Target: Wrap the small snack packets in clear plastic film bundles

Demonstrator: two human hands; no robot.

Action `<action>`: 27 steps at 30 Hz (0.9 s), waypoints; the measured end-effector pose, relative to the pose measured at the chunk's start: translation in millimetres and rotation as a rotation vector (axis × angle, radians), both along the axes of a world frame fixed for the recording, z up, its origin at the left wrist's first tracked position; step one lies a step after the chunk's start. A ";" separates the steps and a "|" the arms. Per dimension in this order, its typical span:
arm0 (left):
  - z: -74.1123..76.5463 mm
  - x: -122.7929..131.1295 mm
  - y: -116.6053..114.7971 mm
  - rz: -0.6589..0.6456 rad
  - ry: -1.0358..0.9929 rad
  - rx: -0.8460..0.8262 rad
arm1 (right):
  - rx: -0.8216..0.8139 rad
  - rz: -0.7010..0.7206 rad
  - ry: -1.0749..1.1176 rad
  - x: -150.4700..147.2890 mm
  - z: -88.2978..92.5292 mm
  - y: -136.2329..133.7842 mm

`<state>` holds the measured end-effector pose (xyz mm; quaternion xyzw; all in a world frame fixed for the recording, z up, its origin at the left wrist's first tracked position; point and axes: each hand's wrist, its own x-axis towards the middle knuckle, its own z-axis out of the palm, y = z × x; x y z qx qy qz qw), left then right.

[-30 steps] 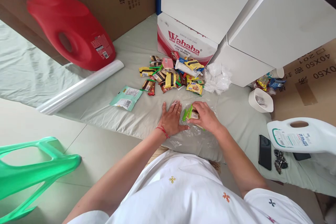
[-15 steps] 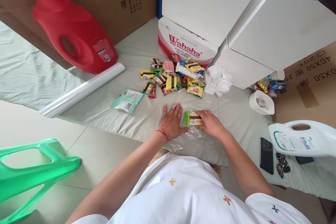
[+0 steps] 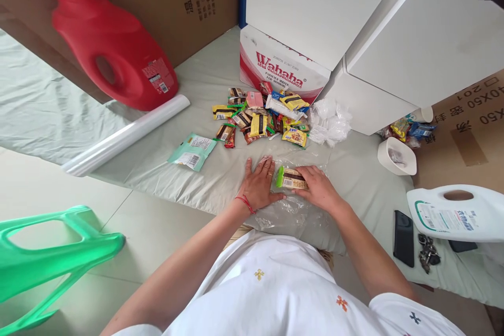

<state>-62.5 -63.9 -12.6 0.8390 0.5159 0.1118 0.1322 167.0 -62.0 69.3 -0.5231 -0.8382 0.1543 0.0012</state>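
Note:
My left hand (image 3: 258, 184) lies flat with its fingers spread on a sheet of clear plastic film (image 3: 289, 212). My right hand (image 3: 318, 186) grips a wrapped snack bar (image 3: 292, 178) by its right end, fingers over the top edge and thumb below. The bar's wrapper is cream and brown with a green end that points toward my left hand. It rests on the film, and part of it is hidden under my fingers. Beyond my hands lies a pile of small wrapped snacks (image 3: 258, 125) in yellow, brown, red and blue.
Crumpled clear plastic (image 3: 331, 123) sits right of the pile, near a Wahaha carton (image 3: 275, 65). A teal packet (image 3: 192, 152), a film roll (image 3: 126, 136) and a red jug (image 3: 118, 58) are leftward. A white bowl (image 3: 397, 156), phone (image 3: 403, 239), keys (image 3: 428, 253) and white jug (image 3: 460, 215) are rightward.
The snack bar has turned slightly under my right hand, and its green end now shows as one piece instead of several strips. My right thumb shows more. My left hand stays put.

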 end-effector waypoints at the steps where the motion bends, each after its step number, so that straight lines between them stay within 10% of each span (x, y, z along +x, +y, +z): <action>1: 0.3 -0.2 -0.1 -0.001 0.000 0.003 | 0.009 -0.020 0.006 0.3 0.2 -1.7; 17: 3.2 -0.1 0.2 0.018 -0.016 -0.019 | -0.064 0.074 -0.091 2.6 -5.0 7.1; 27: 5.4 -0.6 -0.5 0.025 -0.010 -0.023 | -0.046 0.070 0.132 23.9 -17.4 94.1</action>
